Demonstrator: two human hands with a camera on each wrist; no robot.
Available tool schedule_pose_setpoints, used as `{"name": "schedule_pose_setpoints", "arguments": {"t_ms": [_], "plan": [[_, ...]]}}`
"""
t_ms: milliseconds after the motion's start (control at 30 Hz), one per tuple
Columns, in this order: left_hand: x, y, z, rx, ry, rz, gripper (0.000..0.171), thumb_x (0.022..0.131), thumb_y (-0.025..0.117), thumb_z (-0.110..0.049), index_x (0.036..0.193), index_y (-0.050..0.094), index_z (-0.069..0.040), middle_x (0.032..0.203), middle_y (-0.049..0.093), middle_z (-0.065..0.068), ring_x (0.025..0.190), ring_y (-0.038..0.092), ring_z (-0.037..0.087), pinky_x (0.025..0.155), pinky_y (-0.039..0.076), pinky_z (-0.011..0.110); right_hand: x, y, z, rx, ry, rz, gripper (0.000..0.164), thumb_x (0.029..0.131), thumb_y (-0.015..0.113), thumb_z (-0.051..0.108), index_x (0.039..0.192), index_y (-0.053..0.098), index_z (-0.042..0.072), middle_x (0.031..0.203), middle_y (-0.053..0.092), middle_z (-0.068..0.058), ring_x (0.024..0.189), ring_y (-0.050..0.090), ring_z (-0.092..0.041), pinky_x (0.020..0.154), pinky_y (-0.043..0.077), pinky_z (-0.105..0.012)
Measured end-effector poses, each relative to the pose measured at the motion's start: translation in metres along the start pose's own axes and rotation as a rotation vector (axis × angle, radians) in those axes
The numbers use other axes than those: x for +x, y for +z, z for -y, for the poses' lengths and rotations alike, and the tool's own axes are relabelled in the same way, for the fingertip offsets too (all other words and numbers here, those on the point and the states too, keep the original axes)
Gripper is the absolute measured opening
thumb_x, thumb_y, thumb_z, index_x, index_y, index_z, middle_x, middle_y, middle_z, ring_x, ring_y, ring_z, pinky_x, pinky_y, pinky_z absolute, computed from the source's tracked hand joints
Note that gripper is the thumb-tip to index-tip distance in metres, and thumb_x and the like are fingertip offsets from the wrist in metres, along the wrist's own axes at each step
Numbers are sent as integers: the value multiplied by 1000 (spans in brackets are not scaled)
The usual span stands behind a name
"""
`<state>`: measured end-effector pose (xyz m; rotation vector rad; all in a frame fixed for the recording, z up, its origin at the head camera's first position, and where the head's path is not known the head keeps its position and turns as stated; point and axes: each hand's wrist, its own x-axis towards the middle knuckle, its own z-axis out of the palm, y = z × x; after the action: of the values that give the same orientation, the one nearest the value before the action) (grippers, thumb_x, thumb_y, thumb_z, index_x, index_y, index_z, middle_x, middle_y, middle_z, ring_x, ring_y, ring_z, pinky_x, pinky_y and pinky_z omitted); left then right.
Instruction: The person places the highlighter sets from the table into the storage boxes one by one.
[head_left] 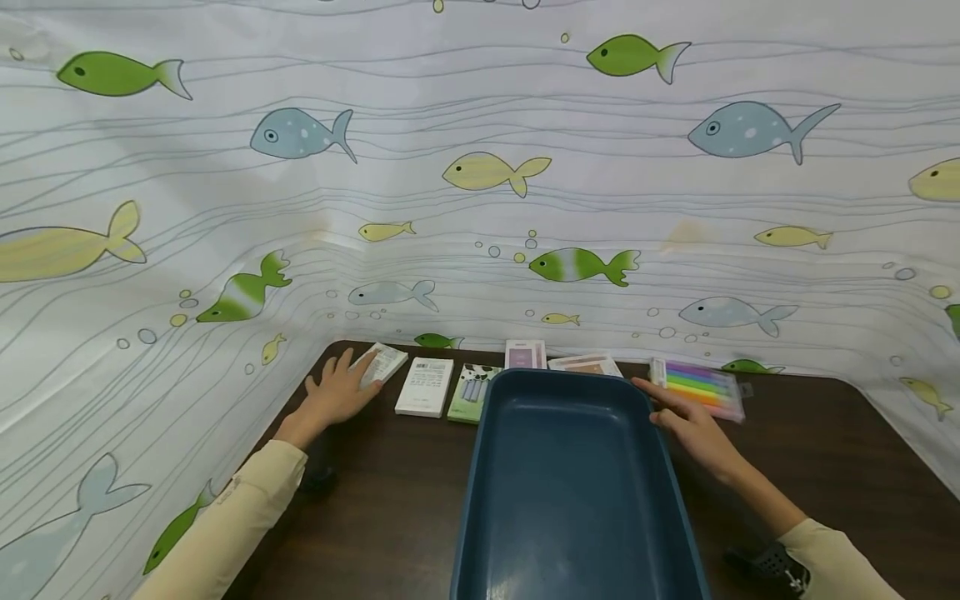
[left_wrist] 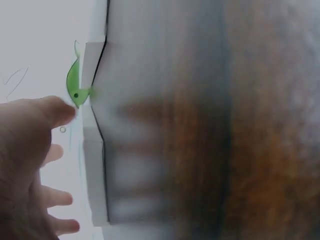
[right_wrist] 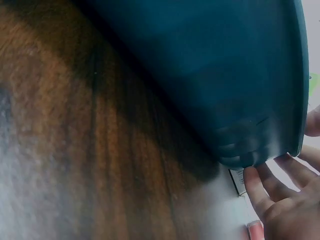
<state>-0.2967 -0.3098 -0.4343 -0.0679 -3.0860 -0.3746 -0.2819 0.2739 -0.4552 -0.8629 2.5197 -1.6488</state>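
Note:
At the far left of the table, my left hand [head_left: 336, 392] spreads its fingers beside and partly over a small white box [head_left: 386, 362]. In the left wrist view its fingertips stand near white box edges; whether they touch is unclear. My right hand [head_left: 693, 432] touches the far right corner of a deep blue rectangular bin [head_left: 570, 492]. In the right wrist view, extended fingers [right_wrist: 257, 192] rest against the bin's outer corner, with the thumb near its rim. The bin's inside shows nothing in it.
Along the table's back edge lie another white box [head_left: 424, 387], a green cow-patterned pack [head_left: 473, 392], a pink-purple pack [head_left: 525, 354], a pinkish flat pack [head_left: 587, 364] partly behind the bin, and rainbow-coloured markers [head_left: 701, 385] in a clear case. A fish-printed curtain [head_left: 480, 242] borders the dark table [head_left: 390, 500].

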Motion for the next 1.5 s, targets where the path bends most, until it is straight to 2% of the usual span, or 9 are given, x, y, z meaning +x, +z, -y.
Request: {"name": "schedule_pose_setpoints", "arguments": {"t_ms": [267,567,667,800,900,1133,1167,1333,1500], "plan": [[-3,-1,6,-15,36,33,75,102,56,-45,161,27,-9,160,13,35,140,15,62,100,11,83,-3,5,-1,23,44,-39,50,108,43,9,158,40,12,162,34,-8,140,37,-8,96,44,-21],[-2,-2,7,6,18,49,79,101,57,-45,161,24,-6,159,12,37,140,17,61,101,14,82,-1,5,1,38,67,-39,51,108,45,11,158,41,15,162,33,-7,144,34,-27,97,43,-20],[-2,-1,11,4,23,61,81,101,56,-50,161,25,-7,159,12,37,139,17,61,102,14,81,0,5,1,39,72,-39,51,108,45,11,158,41,17,162,34,-5,142,36,-21,97,43,-21],[-3,1,14,-5,26,71,81,101,54,-53,161,26,-8,159,12,36,140,16,61,103,13,80,0,6,1,44,75,-49,51,107,45,10,158,42,17,141,53,-2,99,55,-9,84,45,-28],[-3,3,14,-23,35,57,79,100,56,-51,160,29,-8,159,13,37,139,17,61,102,14,80,-1,6,0,50,72,-57,52,107,45,8,158,42,16,112,55,1,70,41,-16,75,42,-36],[3,10,18,-43,71,32,76,102,55,-46,160,28,-6,157,15,37,137,22,62,99,20,81,-3,7,-2,61,60,-66,52,106,46,6,157,43,16,108,54,-4,64,34,-26,72,40,-36],[3,10,18,-49,72,26,75,102,55,-45,160,29,-5,157,16,37,136,24,62,98,21,81,-3,7,-2,64,59,-66,52,106,45,6,157,43,16,118,56,-1,67,37,-25,72,40,-36],[2,9,15,-67,61,-10,70,102,54,-42,156,35,-2,152,27,39,132,32,63,94,29,80,-3,8,-2,79,58,-60,52,107,45,6,158,41,13,85,42,3,64,35,-22,69,41,-36],[4,7,14,-67,50,-25,64,105,52,-39,154,40,0,148,35,38,130,37,61,93,33,79,-4,9,-4,71,48,-58,52,107,45,7,158,41,13,101,52,0,64,34,-22,69,41,-36]]}}
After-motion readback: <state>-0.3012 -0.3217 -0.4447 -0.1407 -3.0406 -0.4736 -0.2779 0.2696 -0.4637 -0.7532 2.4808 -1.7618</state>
